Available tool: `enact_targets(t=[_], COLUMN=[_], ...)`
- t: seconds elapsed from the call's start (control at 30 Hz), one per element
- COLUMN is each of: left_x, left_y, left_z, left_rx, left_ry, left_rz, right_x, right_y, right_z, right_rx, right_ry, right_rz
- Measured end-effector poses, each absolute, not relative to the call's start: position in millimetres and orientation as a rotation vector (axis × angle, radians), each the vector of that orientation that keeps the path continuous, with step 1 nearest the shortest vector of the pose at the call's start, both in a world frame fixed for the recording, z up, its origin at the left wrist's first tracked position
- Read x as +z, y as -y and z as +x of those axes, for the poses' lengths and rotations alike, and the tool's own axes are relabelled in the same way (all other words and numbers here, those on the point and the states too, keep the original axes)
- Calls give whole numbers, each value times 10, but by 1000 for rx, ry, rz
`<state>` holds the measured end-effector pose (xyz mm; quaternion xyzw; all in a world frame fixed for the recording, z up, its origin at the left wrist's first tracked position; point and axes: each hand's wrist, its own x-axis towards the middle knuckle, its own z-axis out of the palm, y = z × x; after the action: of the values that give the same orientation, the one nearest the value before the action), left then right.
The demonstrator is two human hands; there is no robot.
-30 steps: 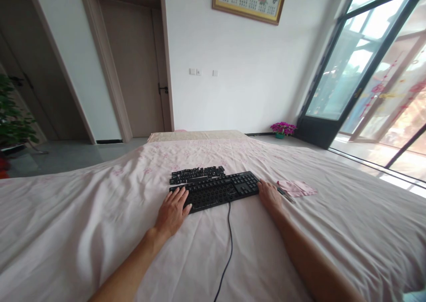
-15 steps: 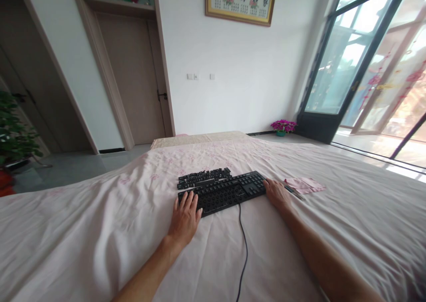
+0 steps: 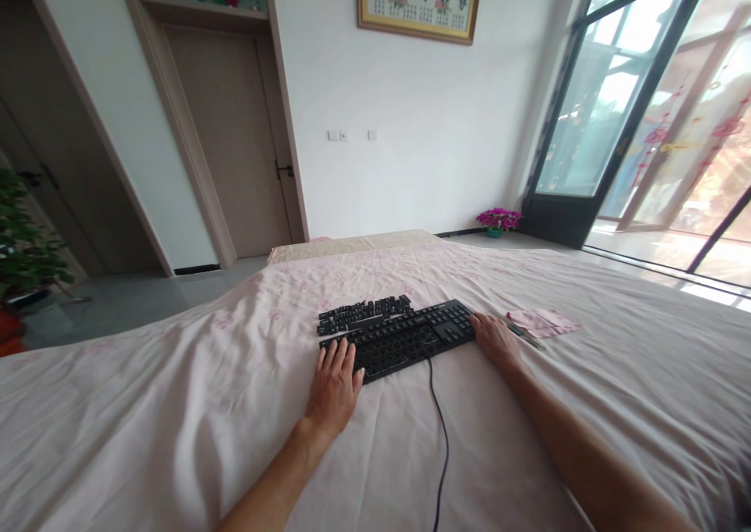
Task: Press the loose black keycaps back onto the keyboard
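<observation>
Currently, the keyboard [image 3: 404,345] lies on the sheet [image 3: 246,430], main field seemingly stripped, loose keycaps [image 3: 364,313] arranged beyond, number pad [image 3: 458,318] still capped, while my left hand [image 3: 334,382] rests flat, gripping nothing, on the left end and my right hand [image 3: 496,339] touches the right edge, grip unclear.

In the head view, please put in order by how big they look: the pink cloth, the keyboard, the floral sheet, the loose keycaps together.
1. Floral sheet
2. Keyboard
3. Loose keycaps, together
4. Pink cloth
</observation>
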<state>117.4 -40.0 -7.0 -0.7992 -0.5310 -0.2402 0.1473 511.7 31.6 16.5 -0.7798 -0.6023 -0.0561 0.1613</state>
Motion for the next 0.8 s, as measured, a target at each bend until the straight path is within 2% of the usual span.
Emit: enact_targets(t=[0.8], left_x=[-101], left_y=[361], left_z=[1175], left_rx=[-703], left_ry=[1574], left_rz=[-2322], right_x=[180], right_y=[-246], right_z=[5113], right_rx=[-270], right_ry=[1905], right_rz=[-2133])
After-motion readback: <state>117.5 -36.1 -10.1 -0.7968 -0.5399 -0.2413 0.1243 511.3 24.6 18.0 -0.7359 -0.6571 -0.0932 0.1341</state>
